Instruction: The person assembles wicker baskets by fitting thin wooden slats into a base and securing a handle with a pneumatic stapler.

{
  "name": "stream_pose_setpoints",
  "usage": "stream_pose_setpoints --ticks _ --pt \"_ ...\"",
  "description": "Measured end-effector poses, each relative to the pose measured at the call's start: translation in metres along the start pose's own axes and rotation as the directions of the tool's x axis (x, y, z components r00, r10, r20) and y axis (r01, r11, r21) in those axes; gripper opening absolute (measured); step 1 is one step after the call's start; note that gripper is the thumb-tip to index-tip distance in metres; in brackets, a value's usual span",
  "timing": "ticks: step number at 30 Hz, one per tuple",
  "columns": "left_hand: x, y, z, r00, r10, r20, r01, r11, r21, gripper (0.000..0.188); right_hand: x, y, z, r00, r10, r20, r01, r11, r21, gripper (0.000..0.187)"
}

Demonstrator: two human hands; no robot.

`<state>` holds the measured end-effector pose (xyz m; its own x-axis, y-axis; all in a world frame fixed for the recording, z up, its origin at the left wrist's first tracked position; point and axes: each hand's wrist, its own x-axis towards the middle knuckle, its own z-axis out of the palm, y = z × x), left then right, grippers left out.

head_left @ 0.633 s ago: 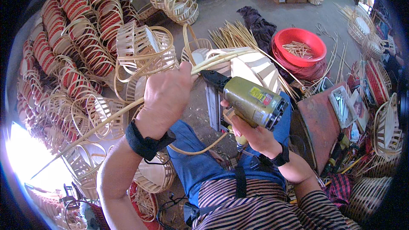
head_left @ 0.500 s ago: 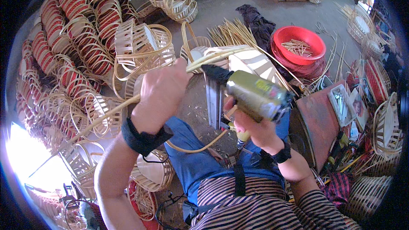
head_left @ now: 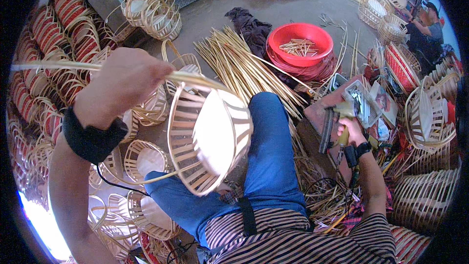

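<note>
My left hand [head_left: 122,76] is closed on a long pale cane strip [head_left: 198,79] at the upper rim of a slatted wooden basket [head_left: 215,129]. The basket hangs tilted over my lap, its open side turned left and its pale base showing. Another end of cane curves away from the basket's lower side over my left knee. Off to the right, my right hand [head_left: 352,132] grips the handle of a pneumatic stapler [head_left: 345,110]. The tool is above a reddish-brown board [head_left: 320,112], apart from the basket; whether it touches the board I cannot tell.
A red basin [head_left: 300,44] of short sticks stands ahead, beside a bundle of long cane sticks [head_left: 239,68]. Stacked red-and-natural baskets [head_left: 73,34] fill the left. A tray of small metal pieces [head_left: 361,100] lies on the board. Another person [head_left: 430,29] sits far right.
The stapler has moved from beside the cane at the basket's rim to above the board on the right. My left hand has shifted left with the basket, whose inside now shows.
</note>
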<state>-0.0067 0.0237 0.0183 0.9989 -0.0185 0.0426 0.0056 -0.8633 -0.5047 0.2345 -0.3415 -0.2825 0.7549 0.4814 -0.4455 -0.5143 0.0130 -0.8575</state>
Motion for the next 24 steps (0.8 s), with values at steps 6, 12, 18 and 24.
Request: stream_pose_setpoints --ticks 6,12,18,24 --pt "0.019 0.037 0.034 0.898 0.407 -0.165 -0.433 0.885 -0.174 0.008 0.026 0.063 -0.074 0.999 0.001 -0.05 -0.011 0.983 -0.185 0.021" --pt "0.047 0.049 0.029 0.927 0.369 0.059 -0.367 0.929 -0.042 0.009 -0.003 -0.005 -0.017 0.926 -0.367 -0.09 0.2 0.678 -0.707 0.03" --pt "0.046 0.051 0.017 0.938 0.302 0.169 -0.287 0.952 -0.107 0.009 -0.03 -0.07 0.193 0.425 -0.769 0.477 0.849 0.157 -0.504 0.033" --pt "0.03 0.02 -0.017 0.896 0.444 0.019 -0.436 0.886 -0.157 0.027 -0.046 -0.056 0.311 0.395 -0.557 0.731 0.917 0.286 -0.278 0.038"
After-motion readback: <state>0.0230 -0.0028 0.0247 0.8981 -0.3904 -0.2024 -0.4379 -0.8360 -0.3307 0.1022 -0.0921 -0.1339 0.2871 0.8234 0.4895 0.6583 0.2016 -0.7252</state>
